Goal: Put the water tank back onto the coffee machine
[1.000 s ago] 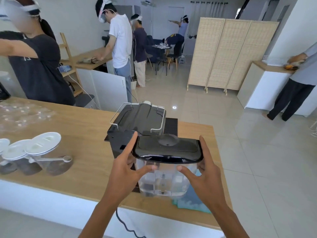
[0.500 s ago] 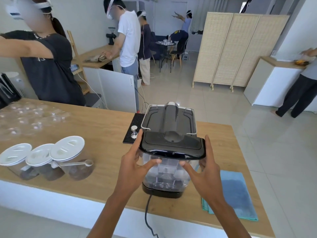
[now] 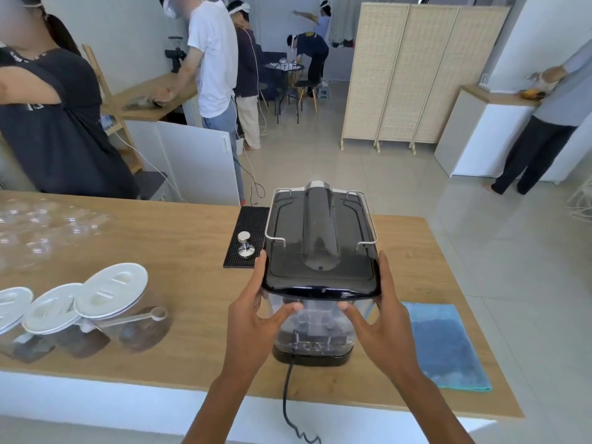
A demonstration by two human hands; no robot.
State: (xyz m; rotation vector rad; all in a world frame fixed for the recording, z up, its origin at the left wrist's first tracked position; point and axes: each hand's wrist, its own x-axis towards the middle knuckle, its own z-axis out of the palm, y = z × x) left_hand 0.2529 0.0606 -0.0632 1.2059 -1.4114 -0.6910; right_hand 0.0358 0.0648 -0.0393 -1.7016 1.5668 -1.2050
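Note:
The black coffee machine [image 3: 320,232] stands on the wooden counter [image 3: 179,245] with its back toward me. The water tank [image 3: 315,325], clear with a glossy black lid, sits upright against the machine's back on its black base. Its lid lies level with the machine's top. My left hand [image 3: 253,318] grips the tank's left side, fingers along the lid edge and thumb on the clear front. My right hand [image 3: 381,322] holds the right side the same way.
A steel tamper [image 3: 246,244] stands on a black mat [image 3: 248,219] left of the machine. Three lidded jars [image 3: 112,296] sit at the left. A blue cloth [image 3: 442,344] lies at the right. The power cord [image 3: 286,402] hangs over the counter's near edge. Several people stand beyond.
Both hands have carried the tank from in front of the machine's side to its back and lowered it until its lid meets the machine's top.

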